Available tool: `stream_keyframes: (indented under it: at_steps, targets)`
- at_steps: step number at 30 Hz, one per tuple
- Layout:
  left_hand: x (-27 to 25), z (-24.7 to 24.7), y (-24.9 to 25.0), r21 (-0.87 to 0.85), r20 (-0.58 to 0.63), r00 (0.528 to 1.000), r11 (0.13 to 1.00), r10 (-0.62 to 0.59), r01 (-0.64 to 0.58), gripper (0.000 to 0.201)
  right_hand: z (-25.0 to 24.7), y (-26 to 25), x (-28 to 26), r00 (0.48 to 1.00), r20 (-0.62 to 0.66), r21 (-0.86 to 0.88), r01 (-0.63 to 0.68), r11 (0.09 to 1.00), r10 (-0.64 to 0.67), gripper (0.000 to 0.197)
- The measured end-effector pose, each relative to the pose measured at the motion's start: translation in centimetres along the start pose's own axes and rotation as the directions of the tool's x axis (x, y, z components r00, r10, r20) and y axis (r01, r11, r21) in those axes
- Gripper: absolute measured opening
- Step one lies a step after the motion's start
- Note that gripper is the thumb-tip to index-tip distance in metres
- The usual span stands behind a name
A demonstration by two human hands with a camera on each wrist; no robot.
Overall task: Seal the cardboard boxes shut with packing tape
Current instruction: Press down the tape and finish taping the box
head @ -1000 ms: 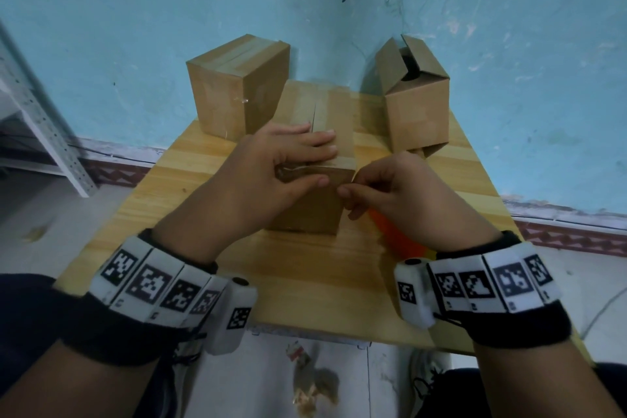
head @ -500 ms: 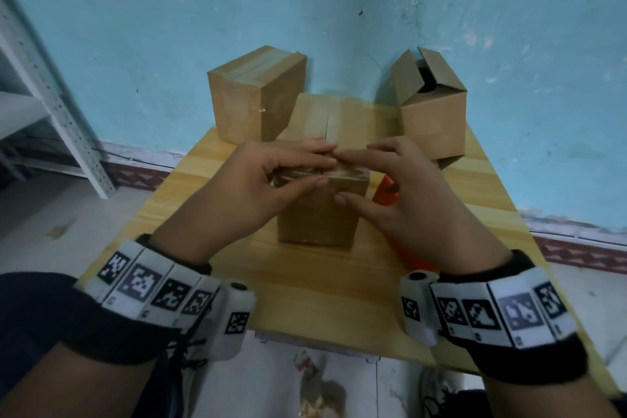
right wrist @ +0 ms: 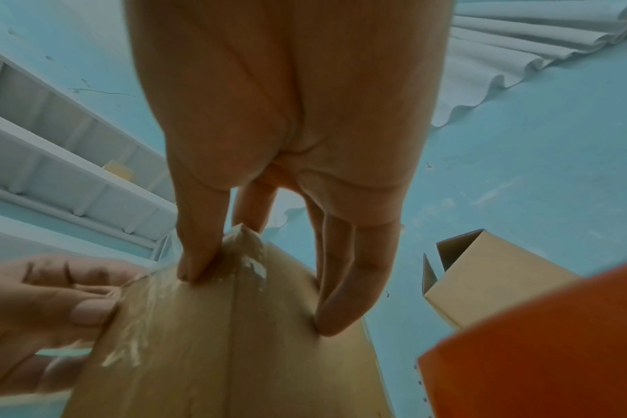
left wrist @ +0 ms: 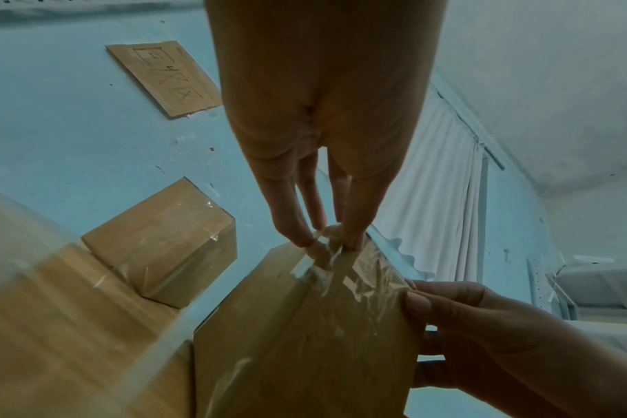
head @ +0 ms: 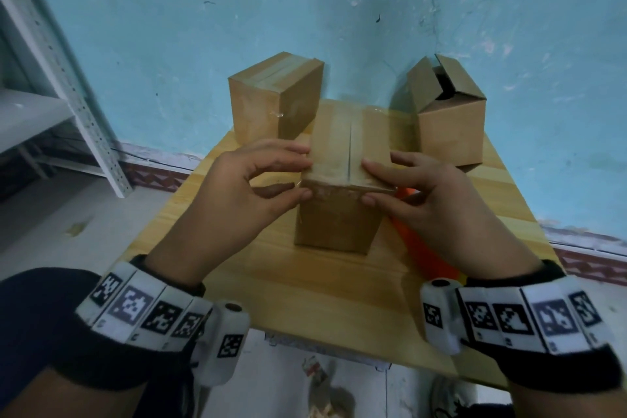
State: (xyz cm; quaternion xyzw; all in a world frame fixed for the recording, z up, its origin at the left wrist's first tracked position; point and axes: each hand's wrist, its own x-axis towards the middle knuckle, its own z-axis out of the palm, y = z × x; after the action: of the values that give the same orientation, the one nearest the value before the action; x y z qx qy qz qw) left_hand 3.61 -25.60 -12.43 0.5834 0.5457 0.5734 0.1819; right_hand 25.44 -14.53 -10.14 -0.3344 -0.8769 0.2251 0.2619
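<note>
The middle cardboard box (head: 339, 214) stands on the wooden table (head: 305, 299), its top flaps closed and clear tape (left wrist: 358, 271) wrinkled over the near top edge. My left hand (head: 305, 173) pinches that edge at the left corner, fingers on top and thumb on the front face. At the right corner my right hand (head: 368, 181) grips the same edge the same way. The right wrist view shows the thumb (right wrist: 194, 265) pressed on taped cardboard. An orange tape dispenser (head: 424, 248) lies right of the box, partly under my right hand.
A taped, closed box (head: 274, 102) stands at the back left. At the back right is a box with open flaps (head: 448, 119). The table backs against a blue wall. A white metal shelf rack (head: 68, 78) stands to the left.
My right hand came up from beside the box onto its near top edge. Both hands then slid apart along that edge, from the middle out to the corners.
</note>
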Motion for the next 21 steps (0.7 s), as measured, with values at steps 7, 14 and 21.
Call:
stream_keyframes:
  at_steps: [7,14,21]
  targets:
    - [-0.3,-0.22,-0.04,0.046,0.017,0.987,0.986,-0.162,0.161,0.029,0.01,-0.02,-0.1,1.0,0.005,0.024,-0.025,0.999,0.025,0.046]
    - [0.11,-0.99,-0.59,-0.03,0.086,0.995,0.998,-0.05,0.052,0.017,0.01,0.13,-0.01,1.0,0.023,0.021,-0.011,1.0,0.011,0.045]
    - [0.53,-0.93,-0.62,-0.108,0.078,0.997,0.994,0.027,-0.018,0.032,-0.07,0.26,-0.07,1.0,0.027,0.025,-0.004,1.0,0.003,0.046]
